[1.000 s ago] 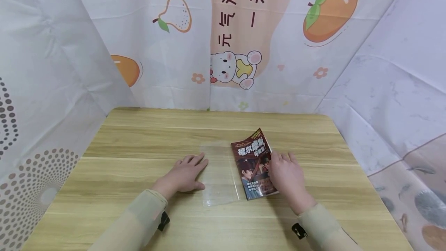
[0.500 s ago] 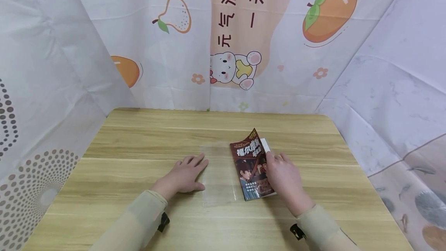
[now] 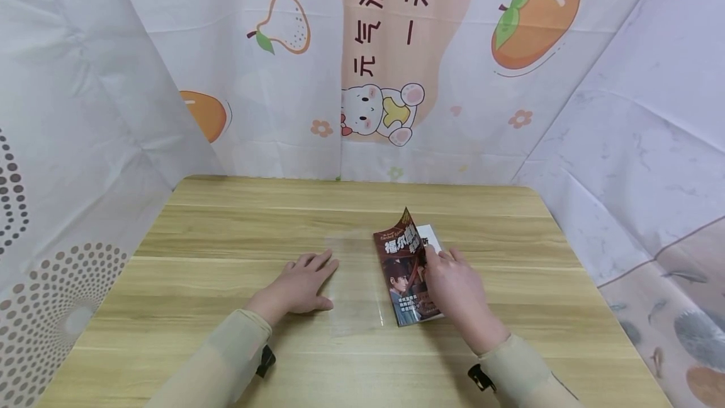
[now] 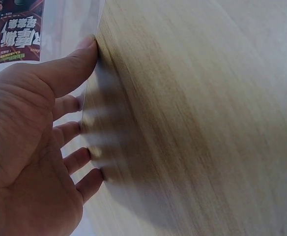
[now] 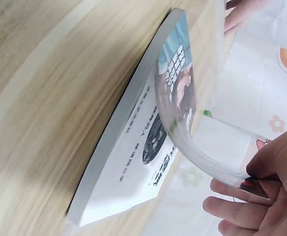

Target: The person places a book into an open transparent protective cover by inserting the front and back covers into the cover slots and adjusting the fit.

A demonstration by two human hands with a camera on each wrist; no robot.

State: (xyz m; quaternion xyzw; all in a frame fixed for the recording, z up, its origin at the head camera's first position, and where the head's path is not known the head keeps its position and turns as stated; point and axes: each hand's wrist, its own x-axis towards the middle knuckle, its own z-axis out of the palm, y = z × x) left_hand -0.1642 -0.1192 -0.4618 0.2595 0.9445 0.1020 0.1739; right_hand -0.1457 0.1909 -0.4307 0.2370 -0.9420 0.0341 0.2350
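Note:
A paperback book (image 3: 399,272) with a dark red illustrated cover lies on the table, right of centre. My right hand (image 3: 460,288) pinches the right edge of its front cover (image 5: 183,78) between thumb and fingers. The cover bends upward and leftward, baring a white printed page (image 5: 129,147). To the book's left spreads a clear plastic sheet (image 3: 357,294), flat on the wood. Its left edge lies under the fingertips of my left hand (image 3: 300,282), whose fingers are spread and relaxed. In the left wrist view, thumb and fingertips meet that plastic edge.
The light wood-grain table (image 3: 238,225) stretches around both hands. Behind it hangs a white curtain (image 3: 283,112) printed with fruit and a cartoon bear. Patterned cloth (image 3: 651,175) closes off the right side, and more cloth (image 3: 85,143) the left.
My right hand has moved a little left, peeling the front cover up from the book's right side so the white page now shows. The left hand has stayed in place.

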